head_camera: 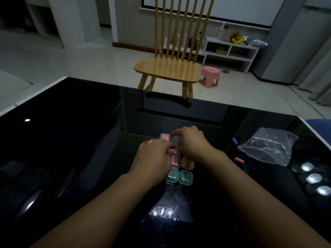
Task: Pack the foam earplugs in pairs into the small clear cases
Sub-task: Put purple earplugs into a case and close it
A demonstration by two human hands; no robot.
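Most of the packing looks done — on the black table (71, 140) a cluster of small clear cases sits in 2 columns: 2 green cases (179, 176) nearest, an orange case (188, 163) and pink cases (174, 161) behind, another pink case (165, 137) farthest. Both hands meet over a clear case (175, 140) at the far end; the left hand (154, 158) and right hand (192, 142) have fingers curled around it (closing it, probably). 2 loose earplugs — purple (235, 141) and pink (239, 159) — wait beside the plastic bag (268, 147), likely the last pair.
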